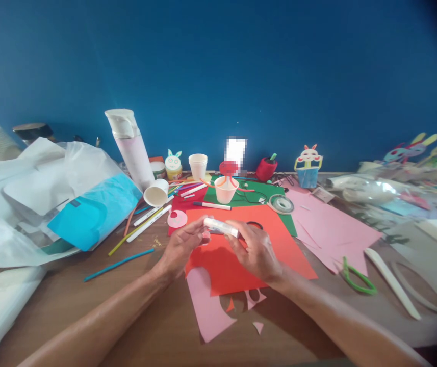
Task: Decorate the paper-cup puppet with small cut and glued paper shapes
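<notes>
So right now I've got the white tube (pixel 224 227) pinched between both hands, held up over the orange sheet (pixel 279 247). My left hand (pixel 180 244) has its fingertips on one end and my right hand (pixel 257 251) is gripping the other, so they're close together with just the tube bridging them. There's a pinkish bit by my left fingers too, but I can't tell what it is. Just past the tube there's a marker (pixel 212 206) lying flat, then a cup (pixel 225 192) with a red ball (pixel 229 168) above it. The tape (pixel 281 204) sits off to the right, near the big pink paper (pixel 333 224). A round pink cutout (pixel 177 218) is beyond my left hand, and a cut-up pink scrap (pixel 206 311) is on the table (pixel 142 316) between my forearms, partly next to the orange sheet's near edge
</notes>
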{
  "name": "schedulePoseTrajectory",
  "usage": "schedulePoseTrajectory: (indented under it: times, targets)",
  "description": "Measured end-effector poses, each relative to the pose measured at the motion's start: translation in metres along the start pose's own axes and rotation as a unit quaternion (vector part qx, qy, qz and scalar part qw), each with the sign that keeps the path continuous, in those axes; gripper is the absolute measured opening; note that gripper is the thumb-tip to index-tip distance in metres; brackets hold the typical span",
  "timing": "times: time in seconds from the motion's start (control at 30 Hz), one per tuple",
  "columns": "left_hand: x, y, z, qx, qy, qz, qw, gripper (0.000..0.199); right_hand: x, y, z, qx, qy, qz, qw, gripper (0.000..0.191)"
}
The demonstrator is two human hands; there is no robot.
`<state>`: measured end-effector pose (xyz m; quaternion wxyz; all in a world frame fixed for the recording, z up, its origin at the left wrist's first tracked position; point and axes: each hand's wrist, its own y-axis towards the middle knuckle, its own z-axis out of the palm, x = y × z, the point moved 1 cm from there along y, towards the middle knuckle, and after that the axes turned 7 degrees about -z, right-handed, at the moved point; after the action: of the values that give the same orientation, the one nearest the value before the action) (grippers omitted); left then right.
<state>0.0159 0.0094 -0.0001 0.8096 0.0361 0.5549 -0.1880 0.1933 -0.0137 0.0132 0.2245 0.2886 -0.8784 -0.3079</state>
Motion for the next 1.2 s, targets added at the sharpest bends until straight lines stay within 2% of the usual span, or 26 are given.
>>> schedulePoseTrajectory:
  times: [0.23,0.6,1.2]
  targets:
    - [-0.0018,0.0001,0.001,-0.007,-0.02,0.013,1.0,0.036,0.0006,0.0032,-0.0019,0.034,-0.006,0.011,0.999,0.026]
    - [-0.0025,-0.0004,0.0022,-0.01,-0.01,0.025,1.0,0.037,0.0035,0.006,-0.0025,0.031,-0.037,-0.009,0.999,0.024]
    - [-0.0054,-0.0013,0.0039,0.005,-0.023,-0.002,1.0,0.035,0.0042,0.0034,0.0028,0.012,0.055,0.008,0.998,0.023]
